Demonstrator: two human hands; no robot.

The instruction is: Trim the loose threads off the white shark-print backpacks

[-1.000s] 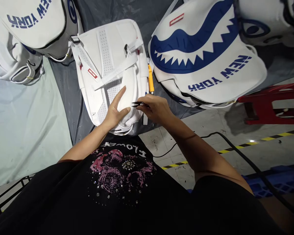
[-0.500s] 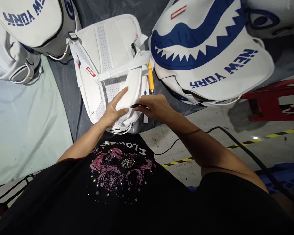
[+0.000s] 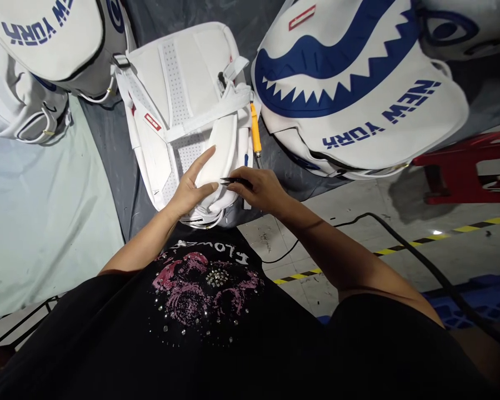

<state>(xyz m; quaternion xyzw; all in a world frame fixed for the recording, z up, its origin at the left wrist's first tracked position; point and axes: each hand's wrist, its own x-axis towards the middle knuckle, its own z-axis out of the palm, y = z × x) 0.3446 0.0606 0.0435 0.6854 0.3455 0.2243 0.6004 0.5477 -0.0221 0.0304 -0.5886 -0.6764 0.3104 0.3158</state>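
Note:
A white backpack [image 3: 148, 161] lies with its back panel up and its straps showing. My left hand [image 3: 188, 193] rests on one padded shoulder strap [image 3: 226, 141], thumb and index finger spread apart; its other fingers are partly hidden. Just to the right, my right hand [image 3: 261, 189] pinches a small black pointed tool [image 3: 229, 180], which looks like tweezers. The tool's tip is at the strap edge, close to my left thumb. Most of its body is inside my fingers.
An orange-handled tool [image 3: 255, 129] with a metal shaft lies beside the backpack. White-and-blue backpacks stand at the right [image 3: 358, 111] and left [image 3: 54, 44] on the grey cover [image 3: 104, 144]. A red stool [image 3: 445, 161] is at right. A black cable [image 3: 400, 239] crosses above the floor.
My right hand has turned and lowered slightly, so more of the black tool shows. My left hand stays on the strap, almost still.

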